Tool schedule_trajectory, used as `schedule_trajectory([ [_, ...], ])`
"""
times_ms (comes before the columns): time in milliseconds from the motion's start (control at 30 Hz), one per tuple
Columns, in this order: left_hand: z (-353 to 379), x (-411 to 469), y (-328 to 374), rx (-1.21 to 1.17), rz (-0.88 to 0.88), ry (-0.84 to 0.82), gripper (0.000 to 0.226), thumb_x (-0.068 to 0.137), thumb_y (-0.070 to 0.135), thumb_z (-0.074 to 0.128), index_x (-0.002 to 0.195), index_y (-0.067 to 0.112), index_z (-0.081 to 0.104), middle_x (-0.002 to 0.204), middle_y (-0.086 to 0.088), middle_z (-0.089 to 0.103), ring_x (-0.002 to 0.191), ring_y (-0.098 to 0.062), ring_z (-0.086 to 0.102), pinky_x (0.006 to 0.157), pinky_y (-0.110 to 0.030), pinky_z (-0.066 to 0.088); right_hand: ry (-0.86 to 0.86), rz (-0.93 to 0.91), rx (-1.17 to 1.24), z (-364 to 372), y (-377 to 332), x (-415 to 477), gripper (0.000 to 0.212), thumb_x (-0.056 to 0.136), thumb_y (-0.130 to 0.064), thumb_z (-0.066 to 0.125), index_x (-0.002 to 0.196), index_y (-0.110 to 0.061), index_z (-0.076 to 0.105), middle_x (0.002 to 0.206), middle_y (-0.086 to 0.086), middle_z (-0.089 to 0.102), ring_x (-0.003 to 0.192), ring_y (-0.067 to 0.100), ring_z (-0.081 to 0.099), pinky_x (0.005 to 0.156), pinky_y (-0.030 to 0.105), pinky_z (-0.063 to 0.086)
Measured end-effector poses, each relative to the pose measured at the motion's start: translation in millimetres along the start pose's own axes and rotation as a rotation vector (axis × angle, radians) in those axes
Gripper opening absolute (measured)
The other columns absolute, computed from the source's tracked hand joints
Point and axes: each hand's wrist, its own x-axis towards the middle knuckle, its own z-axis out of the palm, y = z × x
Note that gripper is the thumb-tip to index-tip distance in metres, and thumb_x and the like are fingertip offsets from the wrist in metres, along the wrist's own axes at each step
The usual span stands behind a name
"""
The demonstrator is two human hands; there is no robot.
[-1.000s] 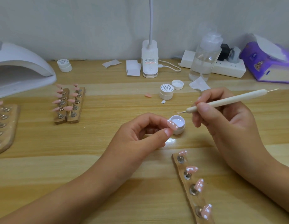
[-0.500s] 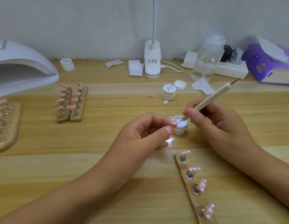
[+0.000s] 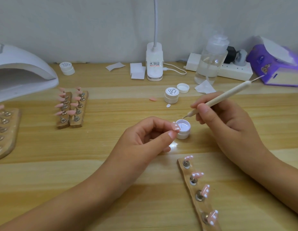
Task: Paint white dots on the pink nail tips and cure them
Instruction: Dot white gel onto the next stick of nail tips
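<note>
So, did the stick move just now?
Yes. The stick was dipped in the paint pot; its tip has now lifted up and out, just above the pot's rim.

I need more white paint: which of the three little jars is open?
The jar by the left hand, lidless, white paint showing; the other two are capped.

Script "Painted" on the closed white jar's lid (image 3: 172,92)
</note>
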Motion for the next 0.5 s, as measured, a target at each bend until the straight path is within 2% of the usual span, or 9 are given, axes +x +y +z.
schedule_trajectory([
  [100, -0.2, 0.1, 0.3, 0.022, 0.014, -0.01, 0.014, 0.08, 0.019, 0.066, 0.079, 0.031, 0.073, 0.085, 0.015, 0.07, 0.074, 0.001, 0.06, 0.066, -0.011, 0.048, 0.097, 0.051, 0.199, 0.2, -2.0, 2.0, 0.011, 0.095, -0.017, 0.05, 0.096, -0.017, 0.061, 0.081, -0.007, 0.063, 0.072, 0.008, 0.058, 0.07, 0.02, 0.049],
  [233, -0.3, 0.1, -0.3, 0.041, 0.02, -0.009, 0.014, 0.08, 0.02, 0.066, 0.078, 0.031, 0.073, 0.087, 0.014, 0.071, 0.078, 0.001, 0.061, 0.067, -0.012, 0.049, 0.18, 0.202, 0.472, -0.6, -4.8, 2.7, 0.021, 0.089, -0.017, 0.053, 0.081, -0.023, 0.071, 0.069, -0.002, 0.064, 0.064, 0.009, 0.057, 0.06, 0.019, 0.048],
  [367, -0.4, 0.0, 0.3, 0.026, 0.01, -0.01, 0.014, 0.08, 0.02, 0.065, 0.078, 0.031, 0.073, 0.082, 0.015, 0.069, 0.073, 0.001, 0.06, 0.065, -0.011, 0.048, 0.117, 0.218, 0.52, 0.7, -8.0, 0.7, 0.023, 0.088, -0.014, 0.053, 0.077, -0.023, 0.071, 0.066, -0.002, 0.065, 0.06, 0.008, 0.057, 0.055, 0.017, 0.046],
  [500, 0.2, 0.0, 0.8, 0.018, 0.004, -0.013, 0.013, 0.079, 0.02, 0.065, 0.077, 0.031, 0.073, 0.078, 0.015, 0.068, 0.07, 0.0, 0.06, 0.065, -0.011, 0.048, 0.036, 0.165, 0.526, 2.8, -10.7, -2.7, 0.014, 0.085, -0.015, 0.06, 0.079, -0.022, 0.07, 0.067, -0.001, 0.066, 0.059, 0.008, 0.058, 0.056, 0.018, 0.047],
])
